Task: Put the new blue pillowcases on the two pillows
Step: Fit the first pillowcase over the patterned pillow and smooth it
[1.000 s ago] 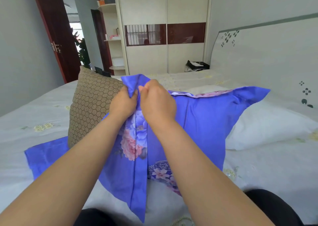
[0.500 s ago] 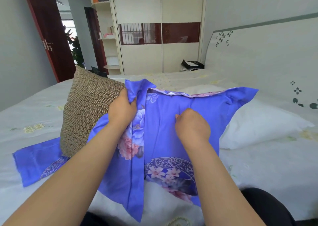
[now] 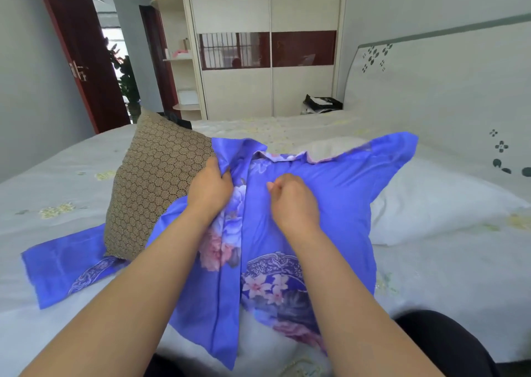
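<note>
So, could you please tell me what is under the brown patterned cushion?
A second blue pillowcase lies flat on the bed, one end tucked under the brown cushion. How far it reaches beneath is hidden.

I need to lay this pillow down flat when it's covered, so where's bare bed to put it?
Bare sheet lies left of the brown cushion, and another patch beyond it toward the wardrobe. It is crowded right, where the white pillow lies.

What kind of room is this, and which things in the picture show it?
Most likely a bedroom in a home. A wide bed with a padded headboard fills the view, pillows lie on it, and a tall sliding-door wardrobe stands behind.
</note>
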A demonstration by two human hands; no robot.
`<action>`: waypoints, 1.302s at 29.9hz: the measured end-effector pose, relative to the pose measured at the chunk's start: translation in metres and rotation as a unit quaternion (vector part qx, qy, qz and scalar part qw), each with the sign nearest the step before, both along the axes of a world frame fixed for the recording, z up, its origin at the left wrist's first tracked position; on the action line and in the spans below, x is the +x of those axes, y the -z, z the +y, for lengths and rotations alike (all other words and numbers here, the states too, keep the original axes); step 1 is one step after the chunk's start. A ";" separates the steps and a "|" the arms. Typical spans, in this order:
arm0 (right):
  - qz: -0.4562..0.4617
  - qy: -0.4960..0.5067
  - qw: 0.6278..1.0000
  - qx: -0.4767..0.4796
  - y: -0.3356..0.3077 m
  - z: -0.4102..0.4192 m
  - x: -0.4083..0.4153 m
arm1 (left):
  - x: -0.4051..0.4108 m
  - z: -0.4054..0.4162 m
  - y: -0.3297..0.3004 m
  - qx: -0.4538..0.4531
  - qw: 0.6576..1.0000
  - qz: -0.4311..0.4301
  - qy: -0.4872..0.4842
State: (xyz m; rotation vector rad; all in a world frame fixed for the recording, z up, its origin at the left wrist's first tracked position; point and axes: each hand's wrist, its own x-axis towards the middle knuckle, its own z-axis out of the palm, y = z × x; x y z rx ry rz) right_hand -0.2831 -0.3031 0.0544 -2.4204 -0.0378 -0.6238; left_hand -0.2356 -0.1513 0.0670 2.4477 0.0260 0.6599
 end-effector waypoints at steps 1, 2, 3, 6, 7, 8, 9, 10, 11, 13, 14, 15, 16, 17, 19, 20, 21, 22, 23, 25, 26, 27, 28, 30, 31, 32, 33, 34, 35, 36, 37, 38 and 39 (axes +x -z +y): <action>-0.030 -0.011 0.998 0.048 0.004 -0.009 -0.002 | 0.001 -0.003 0.001 0.010 1.000 -0.002 -0.004; -0.079 -0.022 0.989 0.119 0.007 -0.016 -0.005 | 0.001 -0.006 0.002 0.018 1.000 -0.005 -0.010; -0.148 -0.013 0.969 0.196 0.008 -0.025 -0.011 | 0.001 -0.008 0.003 0.021 1.000 -0.009 -0.015; -0.325 0.172 0.853 0.370 0.012 -0.067 -0.019 | 0.003 -0.010 0.005 0.000 1.000 -0.019 -0.026; -0.302 0.230 0.812 0.443 0.015 -0.085 -0.017 | 0.003 -0.010 0.006 -0.008 0.999 -0.022 -0.028; -0.229 0.262 0.785 0.512 0.017 -0.101 -0.013 | 0.003 -0.010 0.006 -0.012 0.999 -0.026 -0.030; -0.138 0.269 0.774 0.556 0.022 -0.117 -0.008 | 0.002 -0.010 0.006 -0.015 0.999 -0.029 -0.033; -0.056 0.239 0.786 0.568 0.027 -0.125 -0.005 | 0.002 -0.010 0.007 -0.019 0.999 -0.034 -0.035; -0.001 0.194 0.802 0.565 0.029 -0.127 -0.004 | 0.002 -0.011 0.007 -0.025 0.998 -0.036 -0.036; 0.007 0.149 0.840 0.522 0.029 -0.123 -0.006 | 0.001 -0.010 0.006 -0.030 0.998 -0.039 -0.041; -0.008 0.142 0.855 0.499 0.029 -0.122 -0.005 | 0.000 -0.010 0.005 -0.027 0.998 -0.041 -0.044; -0.017 0.134 0.867 0.479 0.027 -0.122 -0.005 | -0.001 -0.009 0.002 -0.017 0.998 -0.044 -0.049; -0.011 0.126 0.877 0.463 0.024 -0.123 -0.004 | -0.003 -0.008 -0.001 0.000 0.997 -0.046 -0.055; 0.005 0.121 0.884 0.451 0.020 -0.124 -0.002 | -0.004 -0.007 -0.005 0.025 0.997 -0.047 -0.063; 0.059 0.111 0.885 0.447 0.014 -0.126 0.001 | -0.006 -0.005 -0.016 0.085 0.993 -0.037 -0.074; 0.070 0.100 0.882 0.455 0.012 -0.125 0.001 | -0.006 -0.005 -0.022 0.110 0.991 -0.027 -0.076; 0.063 0.089 0.878 0.465 0.008 -0.123 0.000 | -0.003 -0.004 -0.029 0.128 0.989 -0.016 -0.076; 0.040 0.084 0.880 0.466 0.006 -0.120 0.001 | 0.001 -0.003 -0.036 0.140 0.987 -0.004 -0.076; 0.010 0.084 0.883 0.462 0.004 -0.116 0.000 | 0.005 -0.001 -0.043 0.143 0.987 0.012 -0.079; -0.049 0.083 0.876 0.472 -0.002 -0.108 -0.001 | 0.015 0.006 -0.054 0.128 0.986 0.060 -0.086; -0.070 0.081 0.862 0.496 -0.005 -0.103 -0.001 | 0.019 0.007 -0.058 0.118 0.986 0.080 -0.086; -0.081 0.079 0.843 0.526 -0.008 -0.098 -0.003 | 0.020 0.005 -0.061 0.111 0.987 0.089 -0.081; -0.082 0.078 0.824 0.556 -0.013 -0.094 -0.003 | 0.020 0.000 -0.062 0.108 0.988 0.083 -0.075; -0.078 0.083 0.804 0.584 -0.024 -0.088 -0.004 | 0.016 -0.009 -0.067 0.099 0.991 0.047 -0.076; -0.093 0.090 0.808 0.575 -0.031 -0.088 -0.004 | 0.015 -0.007 -0.071 0.083 0.993 0.020 -0.087; -0.123 0.097 0.818 0.554 -0.037 -0.090 -0.002 | 0.015 0.001 -0.077 0.055 0.993 -0.006 -0.103; -0.154 0.104 0.831 0.524 -0.044 -0.093 0.000 | 0.016 0.014 -0.084 0.022 0.992 -0.027 -0.123; -0.177 0.111 0.847 0.488 -0.048 -0.097 0.005 | 0.018 0.031 -0.091 -0.002 0.989 -0.043 -0.143; -0.184 0.116 0.864 0.454 -0.049 -0.102 0.009 | 0.019 0.049 -0.096 -0.010 0.985 -0.049 -0.165; -0.182 0.119 0.880 0.422 -0.047 -0.106 0.014 | 0.020 0.064 -0.098 -0.001 0.982 -0.047 -0.185; -0.174 0.122 0.893 0.396 -0.044 -0.109 0.018 | 0.020 0.074 -0.097 0.017 0.979 -0.041 -0.198; -0.166 0.119 0.904 0.376 -0.041 -0.111 0.021 | 0.018 0.081 -0.094 0.035 0.978 -0.039 -0.203; -0.159 0.117 0.912 0.360 -0.039 -0.113 0.024 | 0.018 0.084 -0.090 0.050 0.977 -0.039 -0.202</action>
